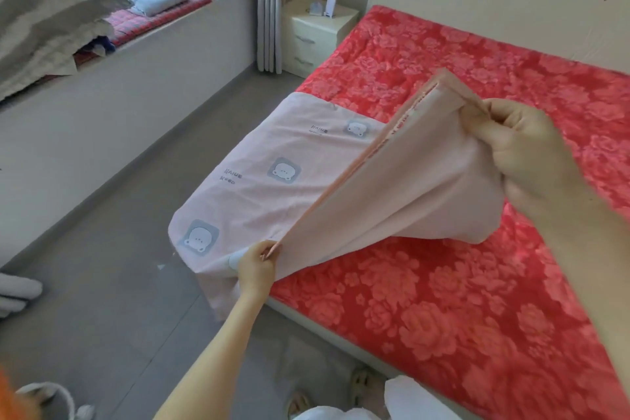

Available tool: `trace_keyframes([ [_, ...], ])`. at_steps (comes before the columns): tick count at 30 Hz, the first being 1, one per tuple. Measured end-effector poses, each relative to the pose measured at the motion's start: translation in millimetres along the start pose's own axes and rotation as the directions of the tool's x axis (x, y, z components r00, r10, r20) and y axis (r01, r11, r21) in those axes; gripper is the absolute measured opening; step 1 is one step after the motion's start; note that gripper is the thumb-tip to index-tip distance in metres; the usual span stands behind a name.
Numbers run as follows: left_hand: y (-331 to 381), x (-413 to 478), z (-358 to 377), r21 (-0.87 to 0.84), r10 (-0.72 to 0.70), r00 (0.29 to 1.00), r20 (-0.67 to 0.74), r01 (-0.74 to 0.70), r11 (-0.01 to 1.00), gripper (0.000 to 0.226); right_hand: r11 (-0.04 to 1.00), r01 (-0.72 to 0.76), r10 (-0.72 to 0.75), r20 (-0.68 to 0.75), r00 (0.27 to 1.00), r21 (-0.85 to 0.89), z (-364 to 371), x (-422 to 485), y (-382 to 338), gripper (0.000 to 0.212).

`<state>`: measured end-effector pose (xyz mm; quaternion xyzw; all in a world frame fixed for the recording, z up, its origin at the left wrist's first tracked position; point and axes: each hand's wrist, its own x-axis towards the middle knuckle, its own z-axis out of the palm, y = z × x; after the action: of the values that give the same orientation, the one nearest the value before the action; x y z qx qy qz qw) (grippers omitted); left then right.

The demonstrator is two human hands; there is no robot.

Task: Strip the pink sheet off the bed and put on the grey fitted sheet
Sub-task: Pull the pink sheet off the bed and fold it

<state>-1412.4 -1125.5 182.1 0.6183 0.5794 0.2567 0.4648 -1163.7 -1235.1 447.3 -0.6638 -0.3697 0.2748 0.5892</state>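
The pink sheet [306, 181], printed with small bear patches, is folded into a narrow stack that lies across the near left edge of the bed and hangs over its side. My left hand [257, 268] pinches the folded edge low at the bed's side. Higher up over the mattress, my right hand [531, 160] grips the other end of that edge, so the top layers are lifted into a taut flap. The bed [477, 300] shows a red floral cover beneath. No grey fitted sheet is identifiable in view.
A cream nightstand [317, 34] stands by the headboard wall, next to grey curtains [269, 7]. Pillows and quilts [47, 10] are piled on the window seat at left. Grey floor [119, 249] runs beside the bed; slippered feet [361, 382] at bottom.
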Motion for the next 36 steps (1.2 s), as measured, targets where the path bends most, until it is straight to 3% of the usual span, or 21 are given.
trace_keyframes([
  [5,17,36,-28,0.033,-0.018,0.999,-0.049,0.019,0.999,0.025,0.962,-0.272,0.271,-0.225,0.936,0.028,-44,43,71,0.017],
  [9,67,59,-70,0.236,0.073,0.988,0.134,-0.103,0.966,0.014,0.863,-0.485,0.504,-0.323,0.802,0.141,-86,69,153,0.006],
  [13,129,89,-63,0.302,0.074,0.965,0.25,-0.15,0.941,0.01,0.815,-0.551,0.576,-0.338,0.744,0.178,-109,79,211,0.005],
  [16,176,134,-25,0.273,0.134,0.965,0.227,-0.195,0.942,0.002,0.787,-0.576,0.615,-0.351,0.706,0.222,-127,88,236,0.01],
  [26,274,308,168,0.305,0.196,0.91,0.365,-0.316,0.899,0.01,0.862,-0.427,0.489,-0.674,0.553,0.275,-197,169,290,0.03],
  [31,311,366,274,0.252,0.262,0.872,0.413,-0.386,0.887,0.008,0.883,-0.422,0.403,-0.792,0.459,0.205,-240,227,332,0.037],
  [36,333,419,369,0.28,0.41,0.815,0.41,-0.54,0.794,0.009,0.906,-0.419,0.257,-0.865,0.431,0.06,-301,312,378,0.035],
])
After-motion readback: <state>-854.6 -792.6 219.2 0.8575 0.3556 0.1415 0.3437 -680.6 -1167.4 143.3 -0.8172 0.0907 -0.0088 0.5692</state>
